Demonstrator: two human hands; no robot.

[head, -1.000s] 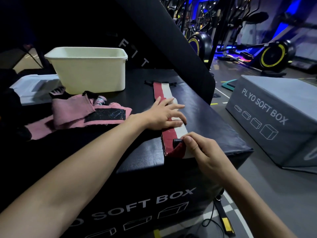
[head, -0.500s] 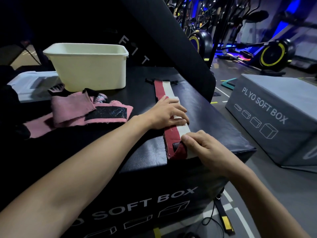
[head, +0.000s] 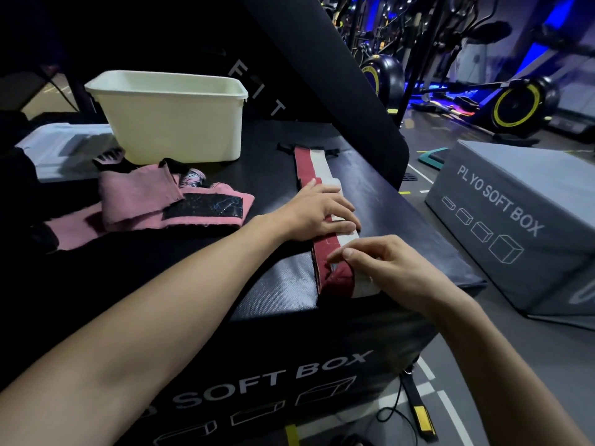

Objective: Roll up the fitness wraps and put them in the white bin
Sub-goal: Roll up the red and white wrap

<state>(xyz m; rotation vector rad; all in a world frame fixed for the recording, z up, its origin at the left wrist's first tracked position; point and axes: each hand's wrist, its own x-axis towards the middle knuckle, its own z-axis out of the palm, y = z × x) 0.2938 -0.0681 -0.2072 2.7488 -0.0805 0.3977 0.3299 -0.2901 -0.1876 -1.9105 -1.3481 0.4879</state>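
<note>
A red and white fitness wrap (head: pixel 311 167) lies stretched out along the top of a black soft box (head: pixel 283 284), its near end at the box's front edge. My left hand (head: pixel 322 210) presses flat on the middle of the wrap, fingers spread. My right hand (head: pixel 383 265) pinches the wrap's near end, which is folded over into a small first turn. A pink wrap (head: pixel 145 204) with a black hook patch lies in a loose heap to the left. The white bin (head: pixel 170 114) stands behind it at the back of the box.
A slanted black pad (head: pixel 322 75) rises behind the wrap. A grey soft box (head: pixel 515 214) sits on the floor to the right, with exercise bikes (head: pixel 521 104) beyond. White sheets (head: pixel 61 146) lie at the far left. A strap with a yellow tag (head: pixel 418 410) hangs below.
My right hand has folded the near end of the red and white wrap over and shifted slightly forward. My left hand stays pressed on the wrap.
</note>
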